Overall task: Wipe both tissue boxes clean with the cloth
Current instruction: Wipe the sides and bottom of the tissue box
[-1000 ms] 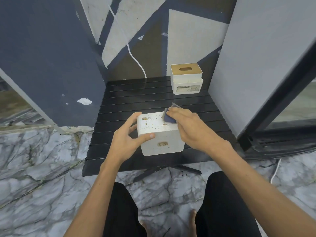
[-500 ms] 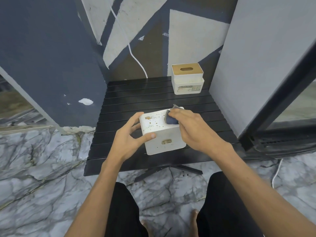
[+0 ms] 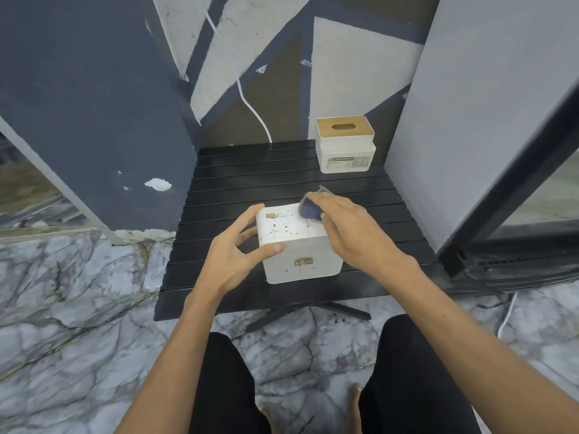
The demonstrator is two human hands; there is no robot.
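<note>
A white tissue box (image 3: 300,245) speckled with brown spots lies on a black slatted table (image 3: 238,183). My left hand (image 3: 232,255) grips its left side, thumb on the front edge. My right hand (image 3: 347,233) holds a dark blue cloth (image 3: 309,208) pressed on the box's top at the far right corner. A second white tissue box (image 3: 344,145) with a wooden lid stands upright at the table's far right corner, apart from both hands.
A grey panel (image 3: 470,104) rises right of the table and a dark blue wall (image 3: 94,104) left of it. A white cable (image 3: 250,104) hangs behind. Marble floor (image 3: 78,308) and my knees lie below the table's front edge.
My right hand with the cloth has shifted slightly toward the box's far right corner. The left hand keeps its hold on the box.
</note>
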